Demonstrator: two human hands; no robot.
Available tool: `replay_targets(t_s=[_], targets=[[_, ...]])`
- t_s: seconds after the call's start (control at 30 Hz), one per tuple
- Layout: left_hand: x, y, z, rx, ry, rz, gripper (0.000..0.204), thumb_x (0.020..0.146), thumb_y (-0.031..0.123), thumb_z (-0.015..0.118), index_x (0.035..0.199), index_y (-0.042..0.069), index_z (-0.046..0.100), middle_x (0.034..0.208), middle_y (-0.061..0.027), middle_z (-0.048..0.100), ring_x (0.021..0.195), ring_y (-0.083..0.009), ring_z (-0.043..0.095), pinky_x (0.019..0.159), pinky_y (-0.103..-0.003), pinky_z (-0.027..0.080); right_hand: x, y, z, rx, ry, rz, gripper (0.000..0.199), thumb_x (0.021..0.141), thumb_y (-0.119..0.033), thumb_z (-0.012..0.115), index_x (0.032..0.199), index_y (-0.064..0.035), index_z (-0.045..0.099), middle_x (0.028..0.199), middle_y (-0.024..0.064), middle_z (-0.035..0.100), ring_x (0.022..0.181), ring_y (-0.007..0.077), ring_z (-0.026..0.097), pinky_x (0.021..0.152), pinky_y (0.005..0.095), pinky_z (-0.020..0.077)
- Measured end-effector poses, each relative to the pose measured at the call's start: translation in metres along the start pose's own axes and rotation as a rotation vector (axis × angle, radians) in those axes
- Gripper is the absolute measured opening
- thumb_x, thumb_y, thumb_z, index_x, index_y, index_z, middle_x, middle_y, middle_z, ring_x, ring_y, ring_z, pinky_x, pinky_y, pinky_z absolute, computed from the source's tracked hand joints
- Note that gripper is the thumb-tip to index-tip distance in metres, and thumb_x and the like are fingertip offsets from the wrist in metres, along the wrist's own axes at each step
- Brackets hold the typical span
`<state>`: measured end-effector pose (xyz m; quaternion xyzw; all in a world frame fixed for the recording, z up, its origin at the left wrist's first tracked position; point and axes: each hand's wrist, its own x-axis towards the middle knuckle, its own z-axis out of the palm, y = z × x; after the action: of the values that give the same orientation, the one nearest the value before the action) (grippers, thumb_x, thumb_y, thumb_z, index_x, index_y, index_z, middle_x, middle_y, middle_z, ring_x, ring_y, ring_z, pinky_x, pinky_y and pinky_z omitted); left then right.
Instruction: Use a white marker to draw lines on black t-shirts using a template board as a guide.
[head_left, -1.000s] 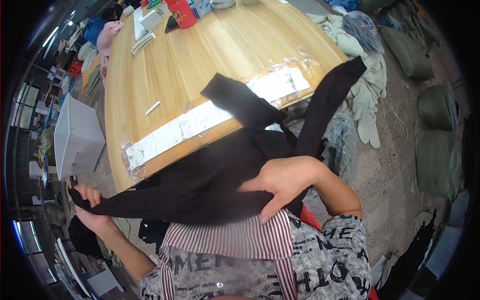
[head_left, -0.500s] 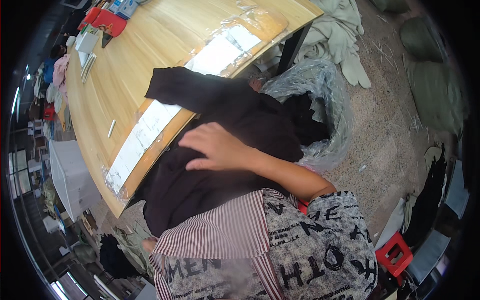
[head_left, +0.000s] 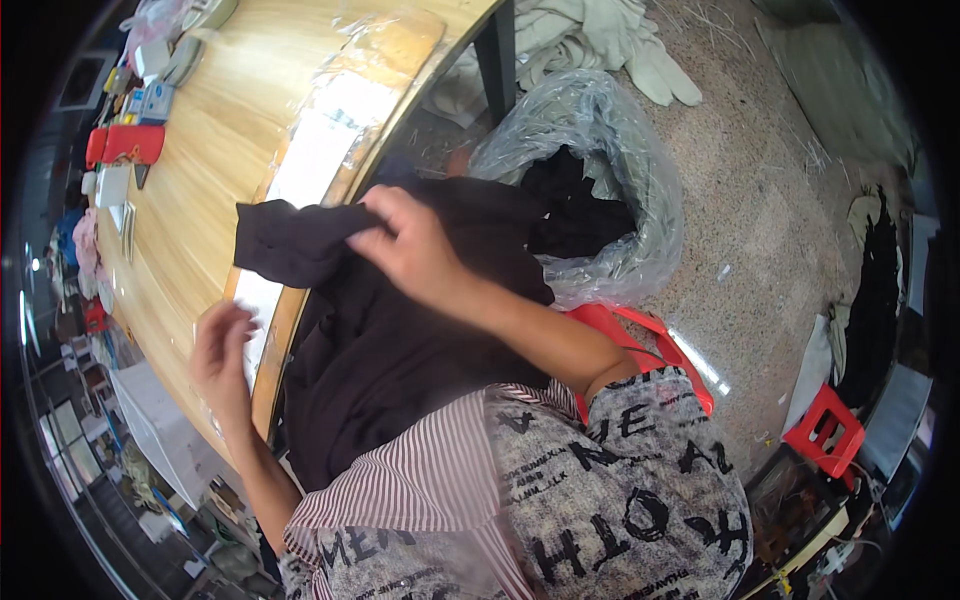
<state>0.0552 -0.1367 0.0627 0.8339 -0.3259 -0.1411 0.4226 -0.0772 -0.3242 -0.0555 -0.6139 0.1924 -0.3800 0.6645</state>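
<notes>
A dark, near-black garment (head_left: 390,350) spreads over my lap. One narrow, sleeve-like part of it (head_left: 290,240) reaches onto the edge of the wooden table (head_left: 210,180). My right hand (head_left: 410,250) is closed on the cloth at this part, thumb and fingers pinching it from above. To the left, my left hand (head_left: 222,355) hovers over the table's near edge, just short of the sleeve-like end. Its fingers are bent and slightly blurred, with a gap to the thumb, and no cloth shows in them.
Taped white strips (head_left: 335,130) line the table edge. A clear plastic bag (head_left: 650,190) with dark cloth (head_left: 580,215) stands on the floor at right. Pale cloth (head_left: 590,40) lies beyond it. Red stools (head_left: 825,430) stand at right; a red container (head_left: 130,145) sits far left.
My left hand has come up from low beside my lap to the table edge. The right hand, spread on the garment before, now grips its sleeve-like part. The view has shifted right.
</notes>
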Motion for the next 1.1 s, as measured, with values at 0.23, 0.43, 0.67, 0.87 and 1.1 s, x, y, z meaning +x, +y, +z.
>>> replay_targets(t_s=[0.23, 0.43, 0.67, 0.87, 1.1], targets=[[0.026, 0.013, 0.045, 0.357, -0.239, 0.228, 0.042, 0.094, 0.015, 0.051, 0.132, -0.001, 0.044, 0.119, -0.013, 0.057, 0.11, -0.0235, 0.055, 0.096, -0.033, 0.043, -0.027, -0.085, 0.024, 0.104, -0.384, -0.707, 0.024, 0.072, -0.016, 0.07, 0.086, -0.0047, 0.055, 0.095, 0.0124, 0.053, 0.08, 0.0316, 0.051, 0.07, 0.0375, 0.0458], [0.113, -0.014, 0.045, -1.023, -0.061, -0.066, 0.044, 0.099, 0.02, 0.044, 0.138, 0.0, 0.038, 0.138, -0.0191, 0.045, 0.128, -0.0303, 0.043, 0.105, -0.04, 0.038, -0.038, -0.014, -0.032, 0.012, 0.164, -0.007, 0.026, 0.077, -0.001, 0.065, 0.102, -0.0036, 0.059, 0.105, 0.0097, 0.057, 0.085, 0.018, 0.061, 0.073, 0.0301, 0.0512], [0.058, 0.076, 0.103, -0.729, -0.693, 0.058, 0.072, 0.092, 0.046, 0.052, 0.14, -0.002, 0.03, 0.142, -0.02, 0.037, 0.131, -0.0363, 0.037, 0.108, -0.052, 0.031, -0.02, 0.156, -0.087, -0.06, 0.281, 0.505, 0.039, 0.082, -0.003, 0.061, 0.119, -0.0057, 0.049, 0.109, 0.0149, 0.055, 0.093, 0.0253, 0.059, 0.074, 0.0339, 0.048], [0.003, 0.087, 0.104, -0.174, -1.198, 0.57, 0.06, 0.083, 0.023, 0.069, 0.133, 0.002, 0.045, 0.14, -0.0172, 0.042, 0.128, -0.0319, 0.043, 0.104, -0.039, 0.036, 0.037, 0.053, -0.117, -0.557, 0.01, 0.008, 0.039, 0.093, -0.014, 0.05, 0.129, -0.0024, 0.044, 0.122, 0.0115, 0.053, 0.103, 0.0219, 0.056, 0.086, 0.0326, 0.0458], [0.047, 0.063, 0.099, -0.333, -0.889, 0.023, 0.065, 0.078, 0.013, 0.073, 0.135, 0.004, 0.044, 0.139, -0.0161, 0.046, 0.127, -0.0289, 0.046, 0.101, -0.039, 0.04, 0.032, 0.0, -0.122, -0.428, 0.041, -0.045, 0.041, 0.096, -0.019, 0.049, 0.131, -0.0005, 0.044, 0.125, 0.0106, 0.053, 0.109, 0.0199, 0.054, 0.094, 0.031, 0.0438]])
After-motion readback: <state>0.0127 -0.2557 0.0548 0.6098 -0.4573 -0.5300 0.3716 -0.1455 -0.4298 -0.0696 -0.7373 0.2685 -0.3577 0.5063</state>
